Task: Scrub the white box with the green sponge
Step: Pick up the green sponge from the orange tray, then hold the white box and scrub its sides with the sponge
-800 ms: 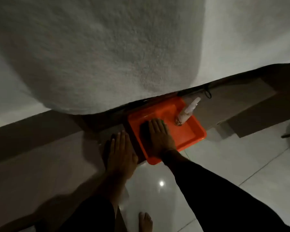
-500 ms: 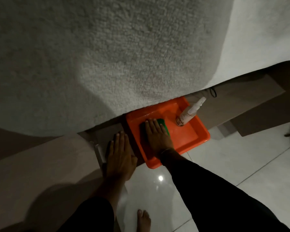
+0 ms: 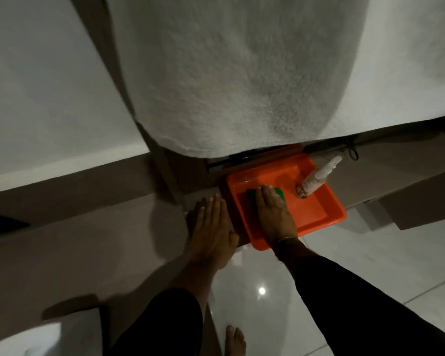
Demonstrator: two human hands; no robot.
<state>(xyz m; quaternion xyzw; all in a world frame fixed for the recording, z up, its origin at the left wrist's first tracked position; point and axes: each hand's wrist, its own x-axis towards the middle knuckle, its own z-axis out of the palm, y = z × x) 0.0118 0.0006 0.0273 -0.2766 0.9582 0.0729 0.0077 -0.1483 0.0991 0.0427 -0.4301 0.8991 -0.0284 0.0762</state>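
The green sponge [image 3: 279, 195] lies inside an orange tray [image 3: 316, 210] on the floor. My right hand [image 3: 275, 217] rests flat on top of it, fingers stretched out, so only green edges show past my fingertips. My left hand [image 3: 211, 227] lies flat and open on a pale grey surface just left of the tray, holding nothing. A pale, box-like corner [image 3: 34, 337] shows at the bottom left; I cannot tell whether it is the white box.
A white spray bottle [image 3: 317, 179] leans in the tray's far right corner. A large white towel [image 3: 242, 73] hangs over the upper view, hiding what lies behind the tray. Glossy white floor tiles [image 3: 370, 253] spread to the right. My bare foot [image 3: 234, 340] stands below.
The view has swung so the towel hangs more upright. More of the green sponge shows past my right fingertips. Both hands stay flat in about the same places.
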